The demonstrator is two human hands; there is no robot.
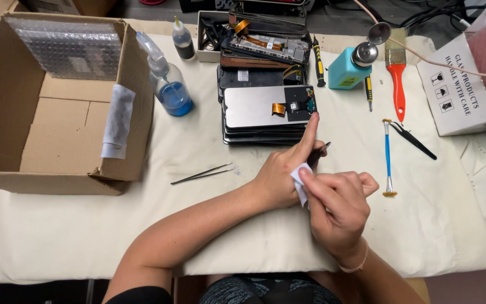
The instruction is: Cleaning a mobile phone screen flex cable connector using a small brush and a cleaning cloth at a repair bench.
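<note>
My left hand (284, 171) grips a thin dark tool (319, 153), its index finger stretched up toward the stack of phone screen panels (262, 112). My right hand (337, 202) presses a small white wipe (298, 179) against that tool with thumb and finger. Both hands meet just below the stack, over the cream cloth (85, 225) that covers the table.
Metal tweezers (202, 174) lie left of my hands. An open cardboard box (57, 101) stands at left, a blue-liquid spray bottle (167, 81) beside it. To the right are a teal pump bottle (349, 67), red-handled brush (397, 79), blue-handled brush (388, 160), black tweezers (414, 141) and white box (462, 90).
</note>
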